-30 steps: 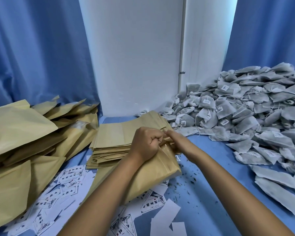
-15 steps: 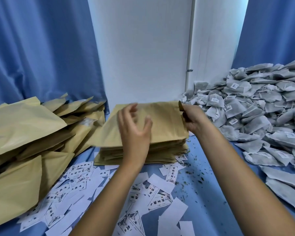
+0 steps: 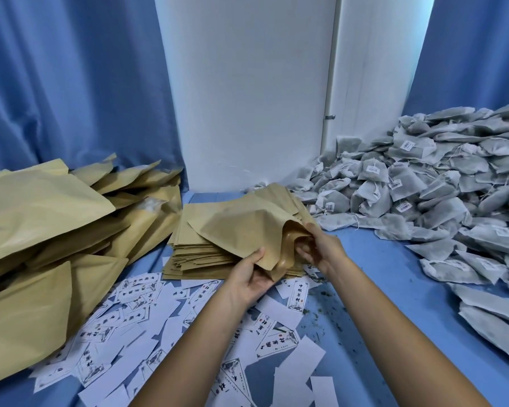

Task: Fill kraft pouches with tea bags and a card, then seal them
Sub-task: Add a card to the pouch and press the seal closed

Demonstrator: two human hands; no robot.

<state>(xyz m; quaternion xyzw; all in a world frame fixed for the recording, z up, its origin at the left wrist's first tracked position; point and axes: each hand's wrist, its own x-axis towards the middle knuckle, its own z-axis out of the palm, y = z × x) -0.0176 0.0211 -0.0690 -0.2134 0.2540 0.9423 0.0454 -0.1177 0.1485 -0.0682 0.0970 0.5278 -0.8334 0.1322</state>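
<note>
- a flat tan kraft paper pouch point(image 3: 241, 227) is held above the stack of empty kraft pouches point(image 3: 194, 254).
- its lower edge is pinched by the left hand point(image 3: 252, 277).
- its open mouth is gripped by the curled fingers of the right hand point(image 3: 318, 248).

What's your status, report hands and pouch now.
Both hands, left and right, grip the kraft pouch, mouth spread open. Nothing inside visible. Nothing blocking.

Card print point(image 3: 278, 343) too small; tea-bag pile point(image 3: 453, 201) cut off right.
</note>
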